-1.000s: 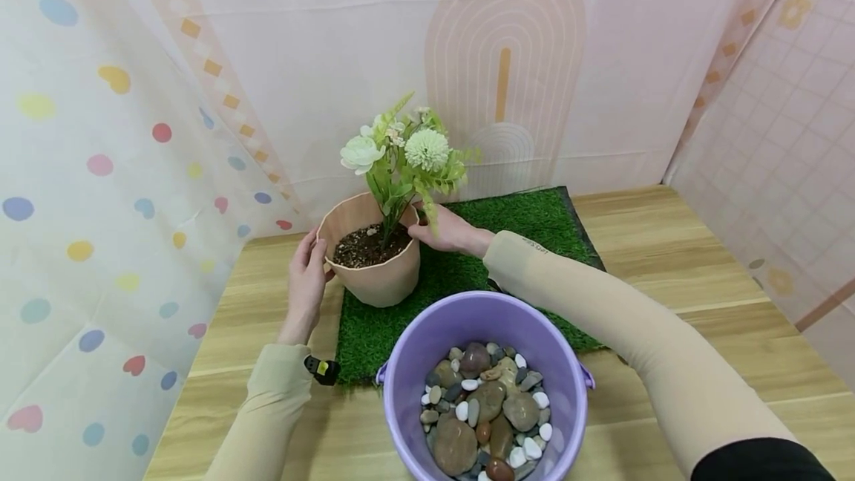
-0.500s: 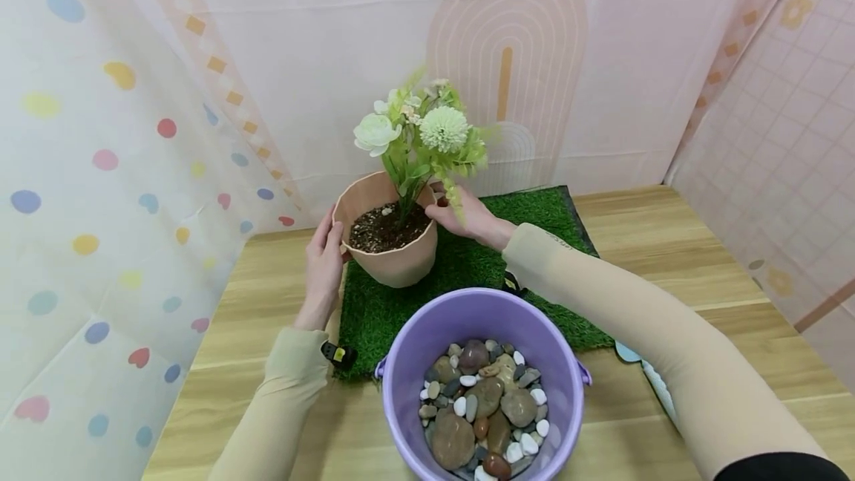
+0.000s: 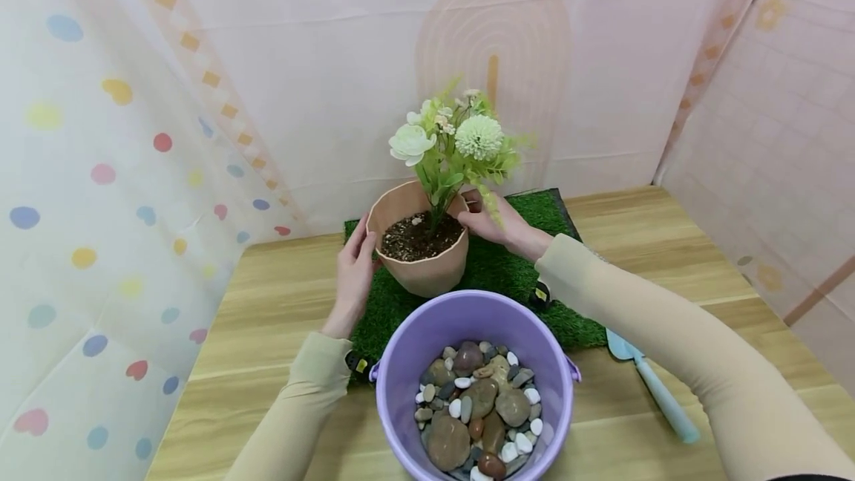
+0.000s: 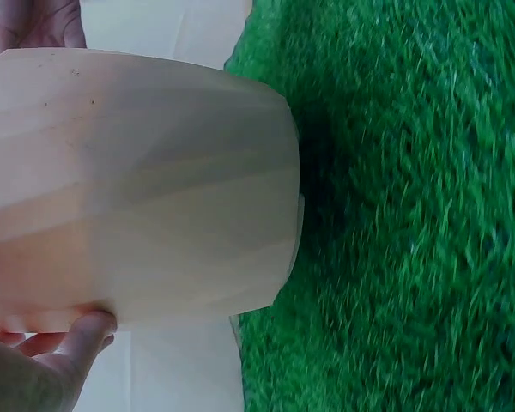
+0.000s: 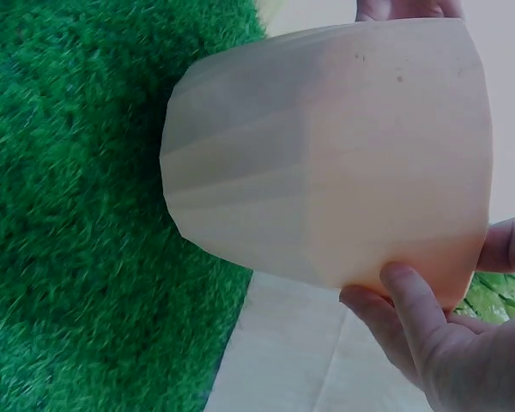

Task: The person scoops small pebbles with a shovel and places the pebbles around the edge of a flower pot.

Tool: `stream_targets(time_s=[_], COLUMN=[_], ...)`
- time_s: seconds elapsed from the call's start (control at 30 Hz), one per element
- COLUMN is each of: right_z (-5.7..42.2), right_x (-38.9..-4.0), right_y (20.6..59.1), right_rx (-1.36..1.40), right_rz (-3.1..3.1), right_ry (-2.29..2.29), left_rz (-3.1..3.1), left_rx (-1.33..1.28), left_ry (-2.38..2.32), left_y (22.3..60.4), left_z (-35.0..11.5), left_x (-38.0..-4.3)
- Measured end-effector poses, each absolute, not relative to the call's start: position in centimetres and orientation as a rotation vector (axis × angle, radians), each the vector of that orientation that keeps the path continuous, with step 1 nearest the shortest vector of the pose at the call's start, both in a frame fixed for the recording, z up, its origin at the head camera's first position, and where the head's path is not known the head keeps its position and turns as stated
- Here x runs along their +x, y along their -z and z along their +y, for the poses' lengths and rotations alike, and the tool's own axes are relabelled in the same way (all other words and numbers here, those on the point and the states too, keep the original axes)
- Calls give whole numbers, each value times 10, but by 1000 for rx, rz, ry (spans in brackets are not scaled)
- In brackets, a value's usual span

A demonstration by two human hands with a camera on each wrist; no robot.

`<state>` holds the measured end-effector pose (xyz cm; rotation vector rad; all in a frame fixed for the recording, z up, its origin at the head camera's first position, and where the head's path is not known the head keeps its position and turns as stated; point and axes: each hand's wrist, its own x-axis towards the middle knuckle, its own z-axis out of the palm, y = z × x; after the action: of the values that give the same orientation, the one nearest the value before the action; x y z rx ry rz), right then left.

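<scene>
A peach-coloured flower pot (image 3: 430,274) holds dark soil and a plant with white flowers (image 3: 479,137) and green leaves. My left hand (image 3: 355,267) grips the pot's left side. On the other side, my right hand (image 3: 501,224) holds the pot near its rim, with fingers (image 5: 405,296) against the outer wall. The pot stands upright over a green artificial grass mat (image 3: 505,270). Its base is close to the grass (image 4: 412,215) in the left wrist view; whether it touches, I cannot tell.
A purple bucket (image 3: 394,392) of mixed pebbles and larger stones stands in front of the pot. To its right, a light-blue hand trowel (image 3: 661,392) lies on the wooden table (image 3: 287,303), partly under my right forearm. Patterned curtains (image 3: 320,95) hang behind and at both sides.
Both hands have carried the flower pot to the right, over the middle of the mat. More of the trowel shows beside my right forearm.
</scene>
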<state>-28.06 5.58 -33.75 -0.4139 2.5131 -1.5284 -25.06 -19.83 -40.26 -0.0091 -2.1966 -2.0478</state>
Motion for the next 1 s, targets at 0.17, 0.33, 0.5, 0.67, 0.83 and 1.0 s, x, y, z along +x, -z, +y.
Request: stream_targets(time_s=[0.17, 0.33, 0.5, 0.67, 0.83, 1.0], right_z=[64, 71, 80, 85, 88, 88], right_x=[-280, -278, -274, -270, -267, -266], right_y=[341, 346, 353, 350, 345, 347], right_rx=[-432, -392, -302, -288, -324, -320], right_rz=[2485, 2434, 2396, 2399, 2369, 2306], right_ry=[1579, 1633, 1648, 1621, 1634, 1618], left_rz=[-2273, -2345, -2420, -2473, -2491, -2490], left_rx=[-57, -93, -115, -112, -135, -100], left_ry=[2013, 1968, 1927, 1869, 1821, 1814], left_y=[406, 406, 406, 397, 389, 388], left_z=[-194, -193, -189, -187, -185, -186], left_x=[-249, -248, -247, -241, -233, -226])
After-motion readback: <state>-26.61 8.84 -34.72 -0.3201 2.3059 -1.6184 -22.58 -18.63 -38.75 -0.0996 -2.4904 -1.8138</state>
